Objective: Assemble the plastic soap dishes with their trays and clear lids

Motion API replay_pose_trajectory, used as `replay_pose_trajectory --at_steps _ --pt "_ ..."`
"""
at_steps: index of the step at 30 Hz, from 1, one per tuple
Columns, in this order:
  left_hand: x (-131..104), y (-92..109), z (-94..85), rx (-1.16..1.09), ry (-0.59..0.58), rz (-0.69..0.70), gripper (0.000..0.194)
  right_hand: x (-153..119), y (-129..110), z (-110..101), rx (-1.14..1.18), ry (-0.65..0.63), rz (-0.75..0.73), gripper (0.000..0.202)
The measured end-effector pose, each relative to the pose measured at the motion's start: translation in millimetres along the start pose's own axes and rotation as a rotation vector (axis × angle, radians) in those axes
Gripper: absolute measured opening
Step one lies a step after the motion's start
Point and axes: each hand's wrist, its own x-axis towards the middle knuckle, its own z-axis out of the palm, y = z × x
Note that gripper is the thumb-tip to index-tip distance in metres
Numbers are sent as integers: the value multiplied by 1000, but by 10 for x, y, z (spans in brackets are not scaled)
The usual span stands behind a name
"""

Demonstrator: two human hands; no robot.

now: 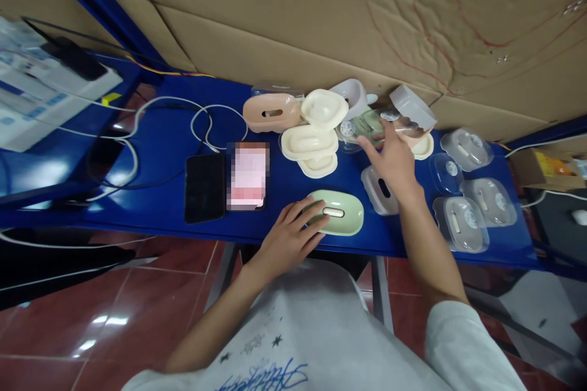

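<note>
Your left hand [288,235] rests open on the pale green dish [352,222], a glossy oval with a cream strip [335,212] at its centre, near the front of the table [288,188]; your right hand [394,156], fingers apart, meets the pile [364,124].

On the table [284,178], a dish [352,214] lies by the near edge, partly under the left hand [290,237]. A phone [205,189] lies left of it, lids [462,224] far right, stacked trays [308,142] behind, with upright cardboard [284,30] beyond them.

I'm in what looks like a workshop: blue tabletop [156,208], cardboard wall [284,18], loose cables [169,98], tiled floor [151,293].
</note>
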Motion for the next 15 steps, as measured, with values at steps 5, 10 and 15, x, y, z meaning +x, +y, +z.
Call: replay_pose_trajectory --at_steps 5,10,15 --pt "7 -8 -37 -36 0 -13 31 316 96 95 78 -52 88 67" --pt "7 -52 -40 -109 26 -6 34 -160 419 -177 362 34 132 57" --pt "-9 -73 3 -159 91 -79 58 -1028 411 -294 468 7 123 41"
